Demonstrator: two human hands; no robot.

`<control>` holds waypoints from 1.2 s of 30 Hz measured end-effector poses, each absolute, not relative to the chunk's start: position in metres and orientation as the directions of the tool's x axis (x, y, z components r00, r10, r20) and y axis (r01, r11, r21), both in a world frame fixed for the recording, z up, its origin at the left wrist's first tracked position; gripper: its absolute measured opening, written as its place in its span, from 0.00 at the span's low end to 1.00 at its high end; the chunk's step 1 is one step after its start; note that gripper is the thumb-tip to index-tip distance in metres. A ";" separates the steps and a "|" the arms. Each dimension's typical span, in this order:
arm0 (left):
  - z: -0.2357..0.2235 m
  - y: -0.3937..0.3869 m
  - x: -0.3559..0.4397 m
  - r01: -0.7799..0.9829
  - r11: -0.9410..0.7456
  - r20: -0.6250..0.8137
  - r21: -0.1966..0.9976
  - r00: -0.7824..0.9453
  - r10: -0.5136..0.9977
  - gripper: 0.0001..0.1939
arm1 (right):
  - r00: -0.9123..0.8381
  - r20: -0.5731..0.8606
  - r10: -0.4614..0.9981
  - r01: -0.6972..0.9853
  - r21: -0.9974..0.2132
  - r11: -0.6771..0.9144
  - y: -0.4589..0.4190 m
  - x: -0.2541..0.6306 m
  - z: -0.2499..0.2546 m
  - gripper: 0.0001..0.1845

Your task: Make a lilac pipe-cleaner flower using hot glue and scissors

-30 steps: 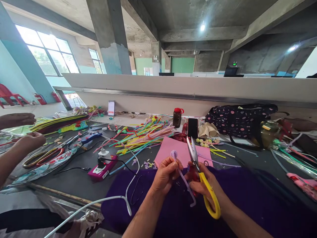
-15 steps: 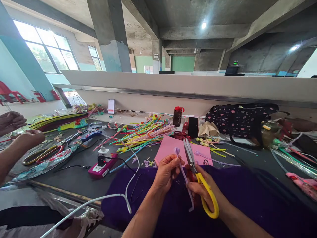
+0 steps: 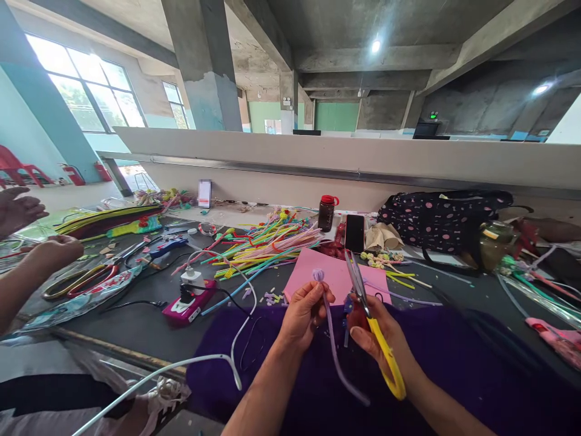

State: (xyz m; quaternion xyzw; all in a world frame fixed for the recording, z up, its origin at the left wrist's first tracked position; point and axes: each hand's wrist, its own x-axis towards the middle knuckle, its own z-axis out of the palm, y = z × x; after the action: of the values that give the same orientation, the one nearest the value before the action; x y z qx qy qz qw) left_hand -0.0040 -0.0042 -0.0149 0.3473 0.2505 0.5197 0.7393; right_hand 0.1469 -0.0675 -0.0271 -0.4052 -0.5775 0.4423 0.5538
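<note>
My left hand pinches a lilac pipe cleaner just below its curled tip, and the long tail hangs down over the purple cloth on my lap. My right hand grips yellow-handled scissors with the blades pointing up and away, nearly closed, right beside the pipe cleaner. Behind both hands a pink sheet lies flat on the dark table.
A heap of coloured pipe cleaners, a dark jar with a red lid, a phone and a dotted bag lie behind. A pink power strip with cables sits left. Another person's hands work at far left near large scissors.
The pipe cleaner's tail has swung lower and to the right. My right hand has tilted the scissors so the blades stand a little farther right. The other person's far hand has opened.
</note>
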 end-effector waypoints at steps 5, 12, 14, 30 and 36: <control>-0.015 -0.005 -0.004 -0.609 0.242 -0.019 0.756 0.349 0.937 0.11 | -0.047 0.332 0.942 0.220 -0.916 0.334 -0.068 0.152 -0.027 0.24; -0.014 -0.006 -0.003 -0.577 0.243 -0.025 0.780 0.360 0.933 0.12 | 0.016 0.444 0.896 0.531 -0.763 0.368 -0.064 0.159 -0.032 0.28; -0.015 -0.007 -0.002 -0.569 0.226 -0.014 0.791 0.352 0.936 0.11 | 0.030 0.492 0.870 0.590 -0.711 0.382 -0.062 0.161 -0.032 0.28; -0.013 -0.012 -0.001 -0.517 0.114 0.121 0.849 0.400 0.909 0.12 | -0.049 0.551 0.833 0.648 -0.617 0.446 -0.064 0.167 -0.022 0.31; -0.015 -0.013 -0.003 -0.513 0.082 0.177 0.854 0.435 0.883 0.13 | -0.046 0.515 0.856 0.561 -0.696 0.449 -0.062 0.169 -0.024 0.28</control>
State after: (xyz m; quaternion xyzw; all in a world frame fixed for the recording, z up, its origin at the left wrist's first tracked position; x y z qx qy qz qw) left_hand -0.0034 -0.0128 -0.0151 0.4648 0.1989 0.4929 0.7081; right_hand 0.1688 -0.0622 -0.0236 -0.5015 -0.7065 0.1555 0.4746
